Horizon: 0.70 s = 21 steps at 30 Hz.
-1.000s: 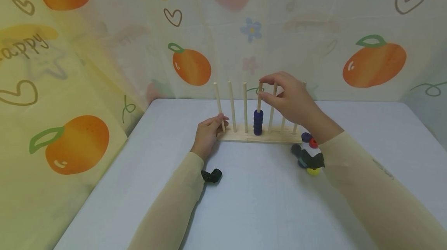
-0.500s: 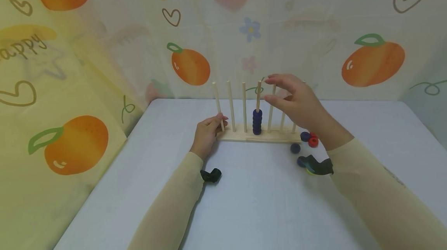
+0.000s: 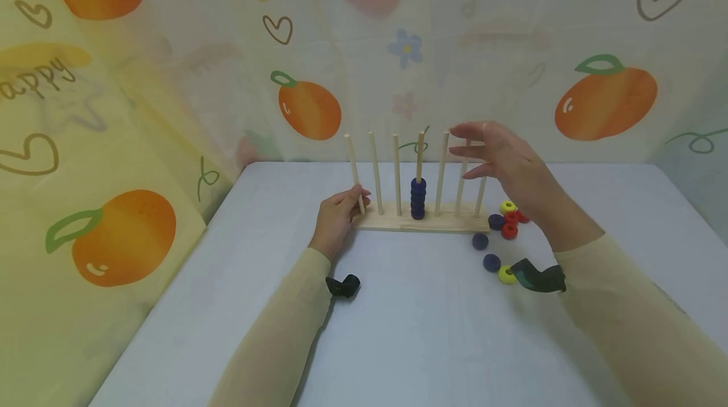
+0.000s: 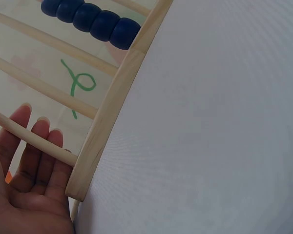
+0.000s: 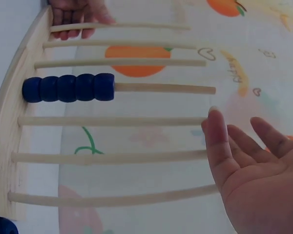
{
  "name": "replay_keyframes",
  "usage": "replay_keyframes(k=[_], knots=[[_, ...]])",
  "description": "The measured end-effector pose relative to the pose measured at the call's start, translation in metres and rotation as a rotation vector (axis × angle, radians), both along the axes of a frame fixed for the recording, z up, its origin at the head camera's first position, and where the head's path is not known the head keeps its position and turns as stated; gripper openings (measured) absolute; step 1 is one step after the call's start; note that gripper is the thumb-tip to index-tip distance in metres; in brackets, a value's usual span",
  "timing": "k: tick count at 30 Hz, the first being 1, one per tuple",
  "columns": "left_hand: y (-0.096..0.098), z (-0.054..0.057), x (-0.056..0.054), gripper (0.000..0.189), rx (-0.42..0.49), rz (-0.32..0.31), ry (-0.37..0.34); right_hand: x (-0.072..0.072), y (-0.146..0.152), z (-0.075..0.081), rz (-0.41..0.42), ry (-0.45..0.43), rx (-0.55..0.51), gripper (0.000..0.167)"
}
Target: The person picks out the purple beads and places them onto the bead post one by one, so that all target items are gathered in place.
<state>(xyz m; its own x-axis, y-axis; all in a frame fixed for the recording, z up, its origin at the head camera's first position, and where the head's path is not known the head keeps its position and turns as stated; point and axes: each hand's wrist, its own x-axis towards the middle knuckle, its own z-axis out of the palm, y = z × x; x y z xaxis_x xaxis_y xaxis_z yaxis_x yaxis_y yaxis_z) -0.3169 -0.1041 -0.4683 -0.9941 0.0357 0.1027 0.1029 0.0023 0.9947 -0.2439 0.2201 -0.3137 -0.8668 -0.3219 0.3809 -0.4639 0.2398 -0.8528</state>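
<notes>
A wooden peg rack (image 3: 387,221) stands on the table, with several upright pegs in its base. Blue beads (image 3: 418,198) are stacked on the middle peg, its upper part bare. At the rack's left end my left hand (image 3: 335,217) holds the outermost peg (image 4: 36,139) low down, thumb on one side and fingers behind. My right hand (image 3: 506,154) is raised beside the tops of the right-hand pegs, fingers extended and apart. Nothing is in it, as the right wrist view also shows the bare palm (image 5: 268,180).
Loose beads lie right of the rack: blue beads (image 3: 491,262), red beads (image 3: 509,230) and yellow beads (image 3: 507,275). The white table (image 3: 421,331) meets a fruit-patterned cloth (image 3: 489,34) at the back. A black wrist camera (image 3: 344,285) sits at the left sleeve.
My right hand has let go of the middle peg's top and moved right, its fingers spreading. More loose beads have come into sight. My left hand stays at its peg.
</notes>
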Motion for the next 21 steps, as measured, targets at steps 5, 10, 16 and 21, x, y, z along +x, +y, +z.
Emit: replay_keyframes(k=[5,10,16,21], knots=[[0.000,-0.001,0.000,0.051,0.010,-0.003,0.001,0.005,0.011,-0.007,0.026,0.006,-0.072,0.045],[-0.001,-0.003,-0.001,0.050,0.010,-0.011,0.001,0.009,0.019,-0.015,0.021,-0.018,-0.088,0.046],[-0.001,-0.001,0.000,0.053,0.007,-0.007,0.002,0.014,0.032,-0.033,-0.003,-0.034,-0.031,0.048],[-0.001,-0.001,0.000,0.055,0.024,-0.011,0.007,0.019,0.044,-0.052,-0.016,-0.070,0.016,0.050]])
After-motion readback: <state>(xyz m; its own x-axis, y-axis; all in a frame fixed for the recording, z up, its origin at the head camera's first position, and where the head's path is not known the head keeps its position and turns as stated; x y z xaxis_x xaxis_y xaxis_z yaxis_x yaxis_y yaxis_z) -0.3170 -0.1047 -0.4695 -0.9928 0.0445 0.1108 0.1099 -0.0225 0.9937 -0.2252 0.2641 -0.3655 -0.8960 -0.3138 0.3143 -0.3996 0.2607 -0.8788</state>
